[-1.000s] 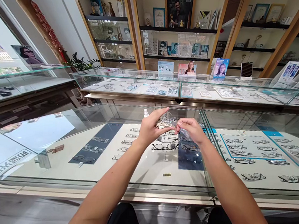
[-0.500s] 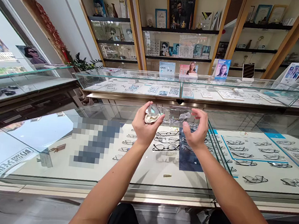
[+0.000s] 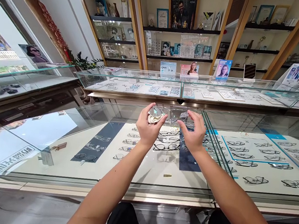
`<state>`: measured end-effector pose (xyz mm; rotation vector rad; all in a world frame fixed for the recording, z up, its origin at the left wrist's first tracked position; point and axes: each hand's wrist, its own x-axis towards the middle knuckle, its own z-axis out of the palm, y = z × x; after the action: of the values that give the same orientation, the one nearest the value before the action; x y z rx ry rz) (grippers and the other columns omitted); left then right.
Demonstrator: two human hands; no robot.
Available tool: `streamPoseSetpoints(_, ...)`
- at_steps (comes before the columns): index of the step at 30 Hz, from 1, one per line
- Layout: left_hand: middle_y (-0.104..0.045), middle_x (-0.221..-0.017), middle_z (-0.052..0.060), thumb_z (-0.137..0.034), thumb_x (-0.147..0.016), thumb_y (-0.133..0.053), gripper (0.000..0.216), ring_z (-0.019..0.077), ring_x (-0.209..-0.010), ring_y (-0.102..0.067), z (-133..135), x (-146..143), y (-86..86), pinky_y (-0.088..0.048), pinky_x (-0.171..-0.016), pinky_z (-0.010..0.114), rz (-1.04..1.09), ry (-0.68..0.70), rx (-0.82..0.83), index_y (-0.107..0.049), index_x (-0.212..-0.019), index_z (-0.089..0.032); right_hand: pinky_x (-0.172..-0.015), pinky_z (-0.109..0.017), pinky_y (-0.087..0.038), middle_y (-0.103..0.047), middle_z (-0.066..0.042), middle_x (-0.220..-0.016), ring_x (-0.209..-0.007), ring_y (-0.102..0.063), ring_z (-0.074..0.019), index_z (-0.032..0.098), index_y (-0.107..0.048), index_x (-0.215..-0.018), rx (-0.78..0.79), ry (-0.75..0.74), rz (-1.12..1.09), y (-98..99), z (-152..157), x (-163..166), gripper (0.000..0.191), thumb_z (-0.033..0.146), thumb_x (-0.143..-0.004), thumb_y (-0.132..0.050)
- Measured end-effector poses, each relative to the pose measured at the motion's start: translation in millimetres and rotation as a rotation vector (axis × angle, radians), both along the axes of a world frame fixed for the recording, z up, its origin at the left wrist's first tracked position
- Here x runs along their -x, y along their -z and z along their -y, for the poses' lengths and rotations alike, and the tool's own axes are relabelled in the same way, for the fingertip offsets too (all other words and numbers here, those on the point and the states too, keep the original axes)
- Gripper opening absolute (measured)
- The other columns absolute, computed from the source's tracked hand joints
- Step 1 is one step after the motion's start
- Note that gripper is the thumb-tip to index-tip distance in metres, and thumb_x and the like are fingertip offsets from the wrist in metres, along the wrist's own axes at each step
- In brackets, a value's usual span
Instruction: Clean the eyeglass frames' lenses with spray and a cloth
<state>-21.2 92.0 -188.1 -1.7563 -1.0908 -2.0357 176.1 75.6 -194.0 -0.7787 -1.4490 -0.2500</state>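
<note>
A pair of clear glasses (image 3: 176,114) is held up in front of the person, above the far part of the glass-topped table (image 3: 155,198), lenses side by side. The left hand (image 3: 147,127) has its thumb and index finger closed around the left lens, with a pale, bunched cloth (image 3: 154,119) pressed in under it; the right hand (image 3: 194,129) spans the right end, its thumb low and its index finger high, the fingers parted only by about the lens's height and seeming to grip the rim. The handling looks to be midway: the pair is lifted and steadied between both hands and the cloth is at one lens, while the pair is not yet set down and the cloth not yet put aside. Whether either lens is finished cannot be told. Half a second ago the right hand stood wider open, its fingers off to the right of the pair; now they have come in to its right end, and the left hand has shifted slightly to the right. The dark-framed glasses (image 3: 166,147) lie in the display beneath, looking unchanged.
</note>
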Motion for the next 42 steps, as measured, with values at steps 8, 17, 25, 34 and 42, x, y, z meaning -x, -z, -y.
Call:
streamPoseSetpoints(8,-0.074,-0.147,0.018,-0.045,-0.104,-0.073,0.061,0.0293,-0.135,-0.072,-3.6,4.0,1.4,-0.063,-0.106,0.042,-0.098,0.093,-0.005,-0.058,-0.158,-0.02,-0.095,-0.051,-0.068,-0.079,-0.012,-0.121,-0.112,-0.077,-0.0302,0.026,-0.07,-0.136,-0.081,0.022,-0.011,-9.4,-2.9,-9.8,0.039,0.041,-0.101,-0.079)
streamPoseSetpoints(17,-0.079,-0.109,0.009,-0.038,-0.117,-0.043,0.041,0.012,-0.068,-0.064,-5.6,5.0,1.1,-0.054,-0.064,0.028,0.084,0.101,-0.043,-0.068,-0.144,-0.019,-0.091,-0.052,-0.071,-0.078,-0.012,-0.119,-0.112,-0.078,-0.0305,0.026,-0.069,-0.134,-0.08,0.09,-0.025,-12.7,-4.8,-14.7,0.038,0.047,-0.103,-0.076)
streamPoseSetpoints(25,-0.06,-0.074,-0.003,-0.067,-0.092,-0.081,0.069,0.0156,-0.068,-0.06,-4.1,21.1,-14.7,-0.054,-0.075,0.032,0.018,0.014,-0.055,-0.072,-0.139,-0.019,-0.092,-0.051,-0.071,-0.078,-0.013,-0.12,-0.112,-0.077,-0.0303,0.025,-0.069,-0.134,-0.082,0.107,-0.016,-17.4,-4.0,-19.6,0.039,0.047,-0.103,-0.075)
streamPoseSetpoints(34,-0.078,-0.127,0.015,-0.066,-0.096,-0.076,0.068,0.0292,-0.12,-0.074,-2.9,11.1,-10.1,-0.06,-0.106,0.045,-0.179,-0.019,-0.064,-0.067,-0.146,-0.021,-0.093,-0.05,-0.069,-0.078,-0.011,-0.121,-0.11,-0.077,-0.0294,0.027,-0.07,-0.137,-0.047,0.012,-0.002,-12.0,-6.2,-18.0,0.041,0.043,-0.1,-0.079)
streamPoseSetpoints(42,-0.078,-0.119,0.011,-0.061,-0.096,-0.08,0.054,0.0264,-0.113,-0.073,-3.8,6.9,-5.4,-0.059,-0.1,0.043,-0.086,-0.003,-0.005,-0.074,-0.132,-0.021,-0.095,-0.052,-0.068,-0.078,-0.012,-0.122,-0.109,-0.077,-0.0304,0.027,-0.07,-0.136,0.041,0.024,0.022,-12.8,-3.9,-16.7,0.04,0.046,-0.101,-0.076)
